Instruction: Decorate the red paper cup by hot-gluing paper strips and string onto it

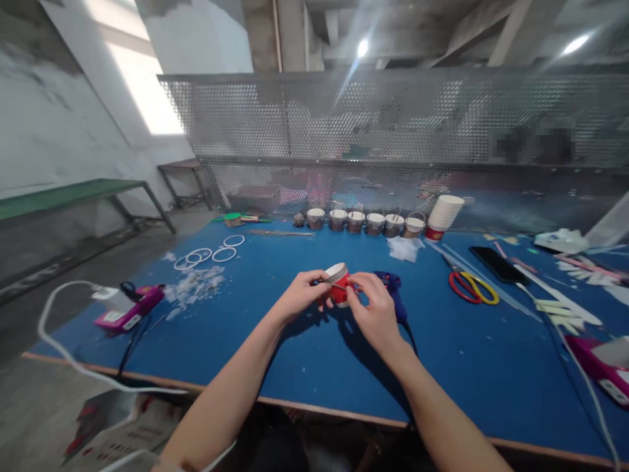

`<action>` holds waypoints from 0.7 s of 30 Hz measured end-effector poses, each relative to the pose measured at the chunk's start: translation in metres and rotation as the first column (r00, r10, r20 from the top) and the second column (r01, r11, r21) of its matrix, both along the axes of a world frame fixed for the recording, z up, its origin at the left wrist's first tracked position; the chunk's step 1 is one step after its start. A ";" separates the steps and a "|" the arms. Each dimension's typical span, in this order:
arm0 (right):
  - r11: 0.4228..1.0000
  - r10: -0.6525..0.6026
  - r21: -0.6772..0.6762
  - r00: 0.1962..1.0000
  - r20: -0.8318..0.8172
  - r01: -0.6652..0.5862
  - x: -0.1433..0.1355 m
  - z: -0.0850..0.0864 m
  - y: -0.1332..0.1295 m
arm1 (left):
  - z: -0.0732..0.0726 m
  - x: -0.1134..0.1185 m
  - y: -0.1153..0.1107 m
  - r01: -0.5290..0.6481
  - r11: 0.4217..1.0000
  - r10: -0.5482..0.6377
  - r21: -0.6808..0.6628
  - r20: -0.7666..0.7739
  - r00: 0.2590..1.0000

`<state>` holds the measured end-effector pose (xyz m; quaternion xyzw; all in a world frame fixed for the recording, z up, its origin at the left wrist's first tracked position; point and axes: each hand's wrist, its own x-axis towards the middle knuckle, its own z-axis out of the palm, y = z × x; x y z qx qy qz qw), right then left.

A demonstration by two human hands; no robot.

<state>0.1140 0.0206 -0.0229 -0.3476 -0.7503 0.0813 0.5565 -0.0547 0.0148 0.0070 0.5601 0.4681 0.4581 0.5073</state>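
A red paper cup with a grey band round its rim is held over the blue table, its mouth tilted up. My left hand grips the cup from the left, fingers closed at the band. From the right, my right hand pinches at the cup's side, where a thin brownish strip crosses the red surface. The fingertips partly hide the strip. A dark blue glue gun lies just behind my right hand, its cable running toward the front edge.
Small wrapped cups line the back, beside stacked paper cups. Scissors and a phone lie right. White rings, scraps and a magenta power strip are left. Another power strip sits at right.
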 end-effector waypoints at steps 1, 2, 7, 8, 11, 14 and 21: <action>1.000 -0.006 0.008 1.000 0.009 0.006 -0.002 -0.001 0.000 | 0.001 0.000 0.000 -0.002 1.000 0.002 0.007 0.004 1.000; 1.000 -0.016 0.015 1.000 0.015 0.016 -0.003 -0.001 -0.001 | 0.001 0.000 0.000 -0.001 1.000 0.001 0.010 0.008 1.000; 0.996 -0.073 0.059 0.996 0.058 0.070 -0.006 -0.002 -0.001 | 0.002 0.004 -0.001 -0.013 1.000 0.013 0.022 0.013 1.000; 0.994 -0.090 0.067 0.994 0.066 0.085 -0.006 -0.002 0.000 | 0.002 0.004 -0.001 -0.010 1.000 0.009 0.025 0.012 1.000; 0.988 -0.135 0.080 0.988 0.072 0.130 -0.007 -0.003 0.002 | 0.001 0.006 -0.001 0.001 1.000 -0.001 0.023 0.018 1.000; 0.989 -0.127 0.082 0.989 0.081 0.121 -0.009 -0.004 0.001 | 0.000 0.006 0.000 -0.010 1.000 0.010 0.021 0.021 1.000; 0.999 0.018 0.034 1.000 -0.010 -0.017 0.012 0.038 -0.018 | -0.004 0.003 0.007 -0.105 0.993 0.102 0.051 0.059 0.993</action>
